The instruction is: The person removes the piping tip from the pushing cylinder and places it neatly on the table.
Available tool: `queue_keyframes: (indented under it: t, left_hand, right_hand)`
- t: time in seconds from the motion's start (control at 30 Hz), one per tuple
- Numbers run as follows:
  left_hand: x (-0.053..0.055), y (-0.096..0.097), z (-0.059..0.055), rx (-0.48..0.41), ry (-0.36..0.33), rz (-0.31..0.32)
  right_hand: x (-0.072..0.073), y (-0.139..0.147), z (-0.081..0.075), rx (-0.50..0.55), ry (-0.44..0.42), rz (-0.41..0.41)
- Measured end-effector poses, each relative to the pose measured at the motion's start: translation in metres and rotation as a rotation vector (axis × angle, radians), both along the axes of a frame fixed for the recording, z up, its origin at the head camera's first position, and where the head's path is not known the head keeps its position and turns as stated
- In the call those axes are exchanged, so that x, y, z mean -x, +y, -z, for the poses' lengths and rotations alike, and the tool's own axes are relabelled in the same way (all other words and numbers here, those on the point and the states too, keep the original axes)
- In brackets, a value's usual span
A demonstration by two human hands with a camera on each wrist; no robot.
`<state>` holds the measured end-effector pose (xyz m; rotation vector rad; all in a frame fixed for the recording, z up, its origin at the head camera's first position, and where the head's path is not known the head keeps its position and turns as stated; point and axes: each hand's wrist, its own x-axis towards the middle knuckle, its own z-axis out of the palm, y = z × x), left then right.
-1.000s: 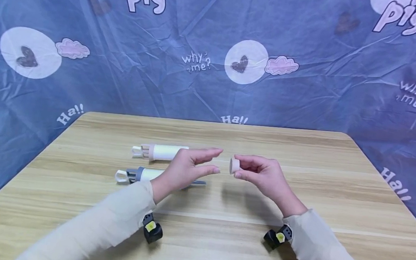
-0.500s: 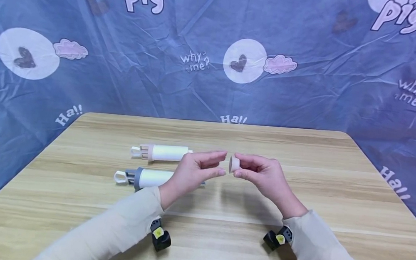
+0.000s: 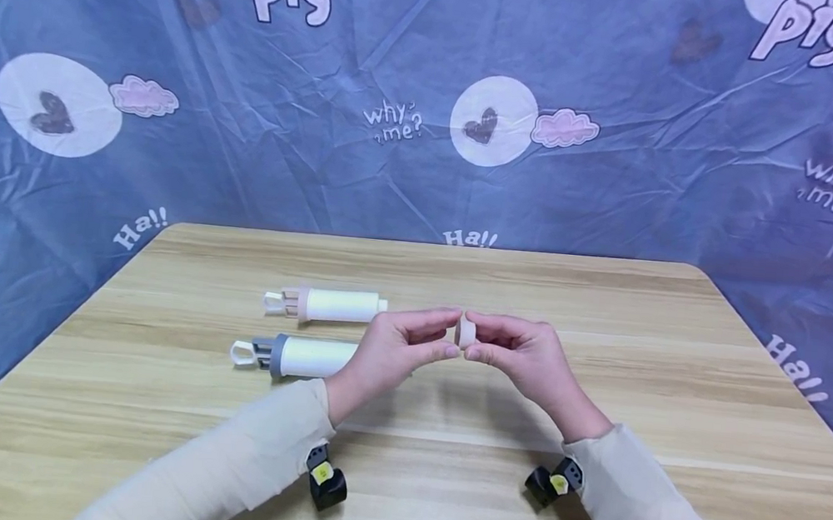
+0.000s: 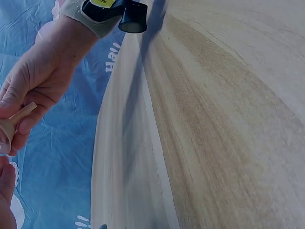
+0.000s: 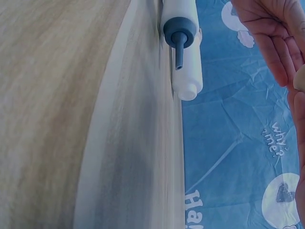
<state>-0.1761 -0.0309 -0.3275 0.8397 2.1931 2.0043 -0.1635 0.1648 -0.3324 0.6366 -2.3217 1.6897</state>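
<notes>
A small pale round nozzle cap is raised above the table, between both hands. My right hand pinches it between thumb and fingertips. From the left, the thumb and fingertips of my left hand meet its rim at bottom and top. In the left wrist view the cap shows a thin spout that lies among the right fingers. Only part of the left hand appears there. In the right wrist view the cap is cut off by the frame edge.
Two white-barrelled syringes lie on the wooden table to the left: one pink-collared, one grey-collared, partly behind the left hand. A grey nozzle tips one. Behind the table hangs a blue printed cloth.
My left hand has moved right until its fingertips reach the cap, and its thumb and fingers have closed in slightly. The right hand keeps its hold, shifting a little left.
</notes>
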Motion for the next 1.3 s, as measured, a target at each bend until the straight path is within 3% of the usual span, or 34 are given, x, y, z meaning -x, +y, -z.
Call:
queue_keyframes:
  t: [0.53, 0.83, 1.3]
  left_hand:
    - [0.001, -0.004, -0.003, 0.018, 0.057, -0.024]
    - [0.001, -0.01, -0.008, -0.022, 0.058, -0.072]
    - [0.0, -0.014, -0.009, -0.03, 0.075, -0.1]
  right_hand:
    - [-0.001, -0.001, 0.002, 0.068, -0.041, -0.024]
    - [-0.002, 0.008, 0.004, 0.109, -0.06, 0.069]
    - [-0.003, 0.01, 0.005, 0.122, -0.09, 0.108]
